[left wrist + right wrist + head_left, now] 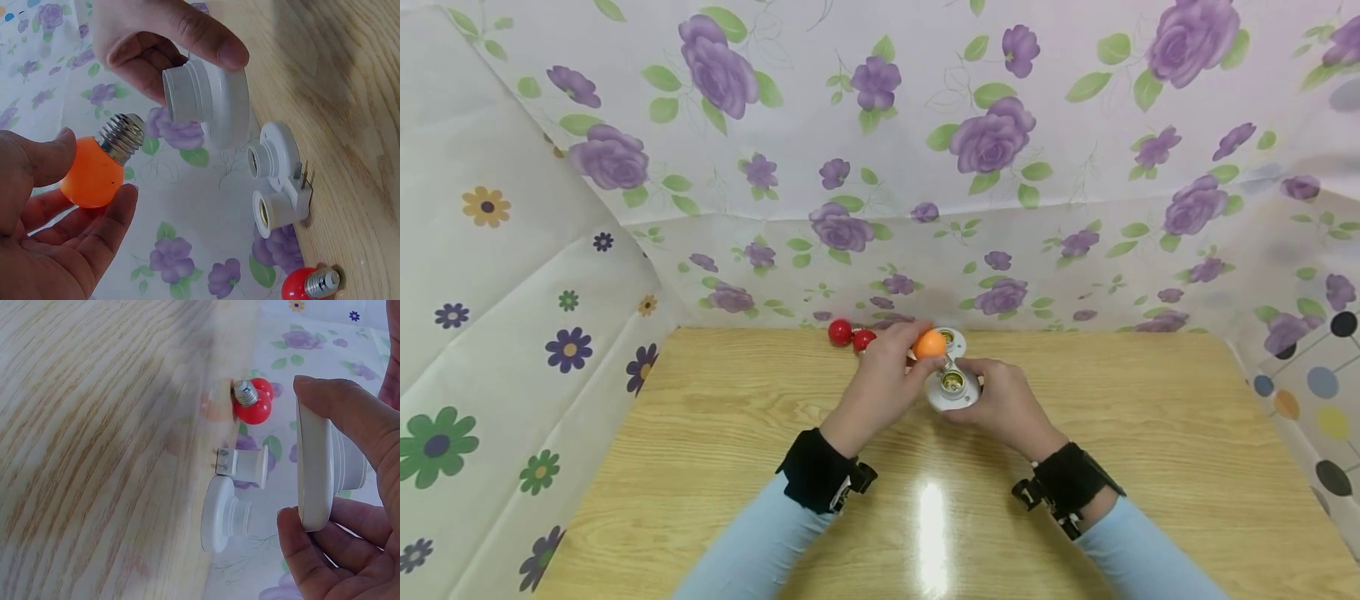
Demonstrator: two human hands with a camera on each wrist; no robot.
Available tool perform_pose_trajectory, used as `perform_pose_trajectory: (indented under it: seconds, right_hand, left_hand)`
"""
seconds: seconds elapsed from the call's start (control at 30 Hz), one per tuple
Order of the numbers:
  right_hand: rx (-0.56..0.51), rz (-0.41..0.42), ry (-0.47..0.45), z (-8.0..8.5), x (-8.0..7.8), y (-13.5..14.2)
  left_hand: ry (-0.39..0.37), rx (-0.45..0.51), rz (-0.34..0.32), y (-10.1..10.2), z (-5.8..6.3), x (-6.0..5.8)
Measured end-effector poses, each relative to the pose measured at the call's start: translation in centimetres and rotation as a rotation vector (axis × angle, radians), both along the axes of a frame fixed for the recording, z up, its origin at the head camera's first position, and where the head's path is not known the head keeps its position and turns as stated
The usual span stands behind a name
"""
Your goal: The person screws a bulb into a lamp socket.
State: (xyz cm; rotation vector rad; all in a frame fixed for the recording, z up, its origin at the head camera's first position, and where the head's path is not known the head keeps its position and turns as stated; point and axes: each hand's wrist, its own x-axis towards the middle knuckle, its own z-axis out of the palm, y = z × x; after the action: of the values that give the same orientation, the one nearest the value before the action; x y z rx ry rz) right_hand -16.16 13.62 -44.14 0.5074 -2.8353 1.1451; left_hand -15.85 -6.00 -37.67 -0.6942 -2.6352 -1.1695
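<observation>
My left hand (887,367) grips an orange light bulb (92,172) by its round glass, and the bulb's metal screw base points toward the socket. With thumb and fingers, my right hand (1006,398) holds a white round lamp socket (226,103) by its flat base. In the head view, the mouth of this socket (953,382) faces up. A gap separates bulb and socket in the left wrist view. Both are held above the table. The right wrist view shows the socket's base (315,469) edge-on, without the bulb.
A second round socket (281,153) stands on the table near the flowered backdrop. Beside it is a white plug-in socket (275,209) with metal prongs. Two red bulbs (840,332) lie to the left, by the backdrop. Patterned cloth borders the wooden table (730,433).
</observation>
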Motion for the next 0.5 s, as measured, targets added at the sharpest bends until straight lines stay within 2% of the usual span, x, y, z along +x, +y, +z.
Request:
perform_pose_trajectory:
  seconds: [0.17,0.3,0.5]
  right_hand:
    - [-0.006,0.014,0.005,0.2,0.0,-0.1]
    - [-0.016,0.020,0.009,0.1,0.0,-0.1]
    - [-0.053,0.022,-0.001,-0.1,0.1,0.0]
  left_hand:
    - [0.008,-0.004,-0.036,0.6,0.0,0.3]
    - [0.051,-0.037,-0.057,1.0,0.0,0.4]
    - [0.068,-0.080,-0.064,1.3,-0.4,0.7]
